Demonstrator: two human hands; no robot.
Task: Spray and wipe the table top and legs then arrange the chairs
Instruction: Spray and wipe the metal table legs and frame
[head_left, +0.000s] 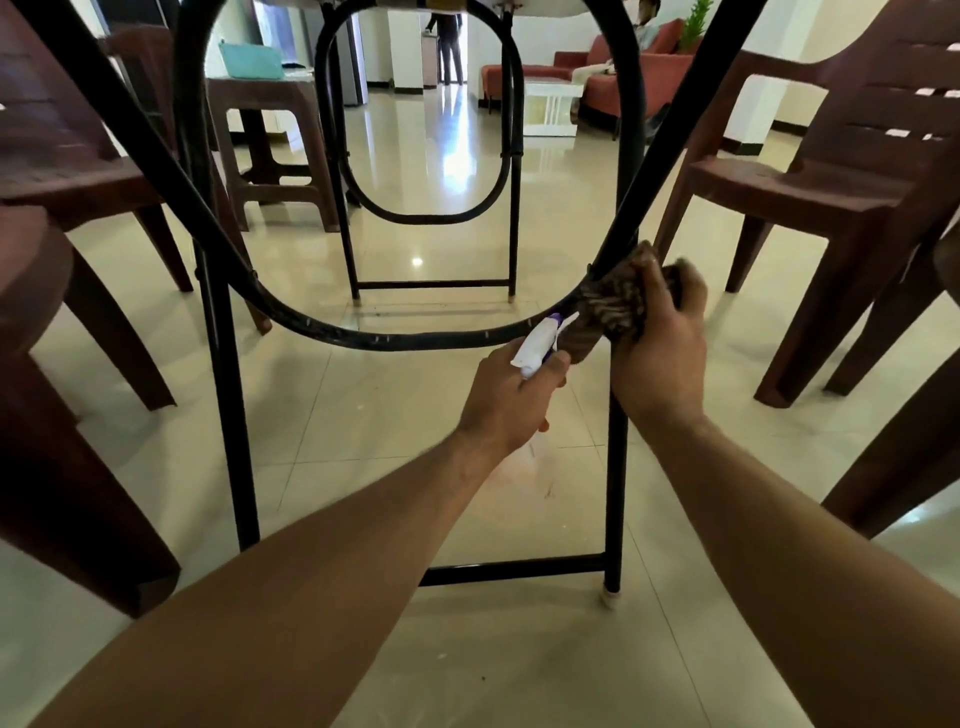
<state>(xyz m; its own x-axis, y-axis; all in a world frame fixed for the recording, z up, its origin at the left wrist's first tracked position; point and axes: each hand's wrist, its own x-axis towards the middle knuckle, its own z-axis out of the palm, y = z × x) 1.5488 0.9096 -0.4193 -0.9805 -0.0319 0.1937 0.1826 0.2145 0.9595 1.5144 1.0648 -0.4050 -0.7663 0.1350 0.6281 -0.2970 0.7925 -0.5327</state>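
Hands both full: the left hand (511, 397) grips a white spray bottle (537, 345) just below the desk's curved leg frame (415, 340). The right hand (660, 358) clutches a brown cloth (615, 304) against that frame, between brown chairs (831, 187).

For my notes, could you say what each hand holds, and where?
The left hand grips a spray bottle by its neck; the right hand grips a bunched cloth against the table leg.

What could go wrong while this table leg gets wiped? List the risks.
1. The spray bottle in the left hand sits right beside the cloth that the right hand grips on the leg; a wipe may knock it loose.
2. Stray spray could leave the glossy floor slippery.
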